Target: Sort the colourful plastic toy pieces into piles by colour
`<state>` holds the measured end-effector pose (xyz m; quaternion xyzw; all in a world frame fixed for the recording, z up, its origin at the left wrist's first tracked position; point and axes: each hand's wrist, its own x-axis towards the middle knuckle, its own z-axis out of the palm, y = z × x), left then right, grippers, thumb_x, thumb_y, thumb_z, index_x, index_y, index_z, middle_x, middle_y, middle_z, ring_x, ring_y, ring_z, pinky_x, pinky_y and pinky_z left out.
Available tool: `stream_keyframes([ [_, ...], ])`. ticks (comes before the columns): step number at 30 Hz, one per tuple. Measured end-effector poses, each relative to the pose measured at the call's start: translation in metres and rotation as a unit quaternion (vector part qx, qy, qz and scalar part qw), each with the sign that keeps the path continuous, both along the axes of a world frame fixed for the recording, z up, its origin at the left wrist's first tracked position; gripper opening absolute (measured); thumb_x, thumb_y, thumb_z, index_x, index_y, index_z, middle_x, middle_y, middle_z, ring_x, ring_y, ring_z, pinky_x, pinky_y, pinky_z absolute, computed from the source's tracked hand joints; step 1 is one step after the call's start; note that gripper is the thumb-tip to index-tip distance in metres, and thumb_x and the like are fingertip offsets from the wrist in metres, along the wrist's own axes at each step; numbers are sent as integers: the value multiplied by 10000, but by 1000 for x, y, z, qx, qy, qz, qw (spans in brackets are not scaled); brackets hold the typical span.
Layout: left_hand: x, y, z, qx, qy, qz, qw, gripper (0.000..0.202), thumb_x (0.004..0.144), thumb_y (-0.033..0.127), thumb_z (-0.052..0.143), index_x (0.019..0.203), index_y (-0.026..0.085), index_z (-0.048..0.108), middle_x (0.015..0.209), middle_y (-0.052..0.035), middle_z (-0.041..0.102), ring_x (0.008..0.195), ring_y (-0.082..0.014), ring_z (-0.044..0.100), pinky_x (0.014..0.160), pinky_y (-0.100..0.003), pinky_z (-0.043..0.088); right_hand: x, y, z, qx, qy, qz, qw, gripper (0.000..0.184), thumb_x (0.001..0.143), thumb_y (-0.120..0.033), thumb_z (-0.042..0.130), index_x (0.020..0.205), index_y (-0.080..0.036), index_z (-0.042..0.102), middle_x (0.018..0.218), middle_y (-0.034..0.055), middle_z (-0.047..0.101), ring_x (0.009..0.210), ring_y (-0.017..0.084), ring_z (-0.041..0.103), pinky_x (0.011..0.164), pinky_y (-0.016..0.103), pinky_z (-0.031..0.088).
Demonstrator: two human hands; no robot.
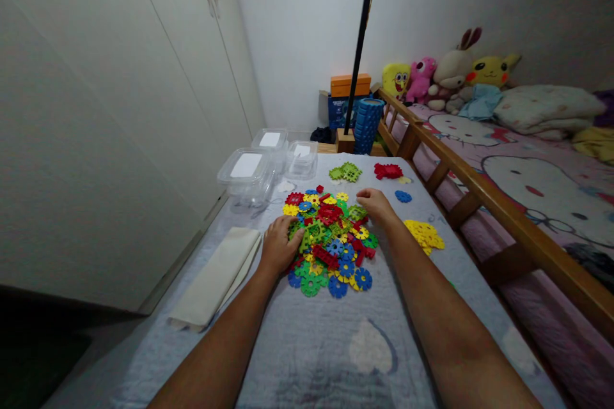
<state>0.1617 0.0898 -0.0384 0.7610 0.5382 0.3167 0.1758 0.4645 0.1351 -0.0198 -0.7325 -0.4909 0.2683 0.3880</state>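
A mixed pile of plastic interlocking pieces, toothed discs and blocks in red, yellow, blue and green, lies mid-table. My left hand rests against the pile's left side, its thumb apart from the fingers beside light green pieces. Over the pile's upper right edge is my right hand. Its fingers are curled together, and whatever may be in them is hidden. Sorted groups lie beyond and to the right: light green pieces, red pieces, a few blue discs and yellow discs.
Clear lidded boxes with white labels stand at the back left. A folded cream cloth lies left of the pile. A wooden bed rail runs along the right, and a black pole rises behind the table.
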Motion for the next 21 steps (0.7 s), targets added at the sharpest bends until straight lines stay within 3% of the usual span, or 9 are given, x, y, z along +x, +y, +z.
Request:
stream_keyframes([
  [3, 0, 0, 0, -2, -1, -1, 1000, 307, 905, 378, 552, 1153, 217, 636, 1211, -93, 656, 1165, -289, 589, 1033, -477, 449, 2, -14, 0, -55, -155, 35, 986, 78, 687, -181, 630, 756, -168, 663, 797, 55, 684, 769, 179, 604, 666, 266, 395],
  [6, -1, 1, -1, -6, -3, 1, 1000, 306, 905, 373, 551, 1153, 214, 634, 1221, -95, 654, 1181, -291, 583, 1038, -477, 442, 3, -22, 0, -78, -191, 46, 977, 127, 662, -163, 662, 788, -178, 661, 795, 42, 684, 756, 175, 597, 643, 258, 374],
  [13, 0, 0, -2, 3, -9, 6, 1000, 282, 900, 370, 557, 1135, 235, 637, 1204, -80, 660, 1163, -277, 591, 1032, -459, 446, 6, -14, 7, 6, 5, -23, 1000, 125, 634, -151, 649, 754, -175, 620, 640, -22, 588, 586, 123, 524, 535, 230, 353],
  [18, 0, 0, -1, 3, -14, 3, 1000, 285, 905, 377, 556, 1139, 236, 637, 1211, -77, 657, 1171, -272, 588, 1041, -453, 439, 0, 11, 18, 42, 225, -62, 972, 139, 626, -121, 655, 702, -190, 561, 534, -48, 532, 477, 101, 489, 460, 211, 372],
  [21, 0, -1, 1, -1, -13, 2, 1000, 285, 905, 375, 559, 1140, 234, 638, 1213, -80, 658, 1173, -277, 587, 1039, -462, 441, -6, 31, 18, 48, 263, -100, 958, 229, 622, -85, 675, 712, -204, 501, 545, -52, 536, 496, 103, 537, 485, 208, 459],
])
